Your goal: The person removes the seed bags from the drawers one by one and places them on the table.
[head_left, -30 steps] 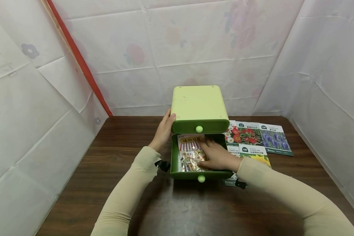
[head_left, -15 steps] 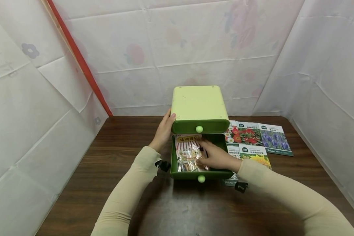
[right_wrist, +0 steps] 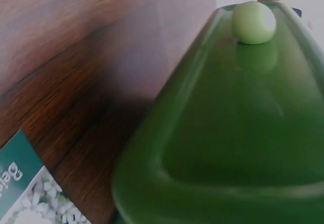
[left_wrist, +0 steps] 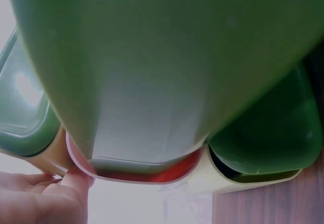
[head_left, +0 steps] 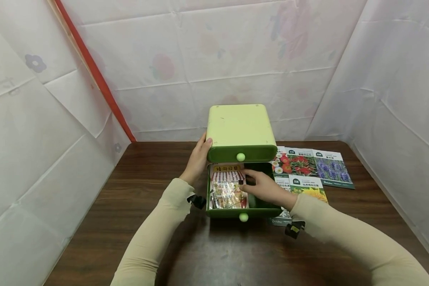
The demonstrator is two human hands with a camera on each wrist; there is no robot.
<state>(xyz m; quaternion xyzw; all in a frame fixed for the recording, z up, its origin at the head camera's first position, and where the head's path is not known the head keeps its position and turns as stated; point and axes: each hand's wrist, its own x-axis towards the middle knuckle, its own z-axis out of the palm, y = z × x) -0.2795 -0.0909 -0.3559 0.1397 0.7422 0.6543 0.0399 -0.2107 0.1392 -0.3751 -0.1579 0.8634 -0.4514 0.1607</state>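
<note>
A light-green drawer cabinet (head_left: 240,125) stands on the table with a lower green drawer (head_left: 225,213) pulled out. In it, at the left side, lies a shiny seed packet (head_left: 226,190) printed with a striped awning and a yellow label. My right hand (head_left: 268,190) reaches into the drawer, index finger and thumb bent at the packet's right edge, pinching it; the other fingertips are hidden. My left hand (head_left: 196,161) rests along the cabinet's left side, thumb at the upper front corner. In the left wrist view, its fingers (left_wrist: 76,186) press the cabinet's side beside the pink housing.
Several flower seed packets (head_left: 331,169) lie on the dark wooden table (head_left: 157,171) to the cabinet's right, some partly behind the right arm. A round pale-green knob (head_left: 243,217) sits on the drawer front. White printed sheeting (head_left: 214,67) encloses the table.
The seed packet in the drawer has shifted left against the drawer's side. My right hand's fingers, earlier stretched over the packet, are now bent at its right edge. The left hand stays put.
</note>
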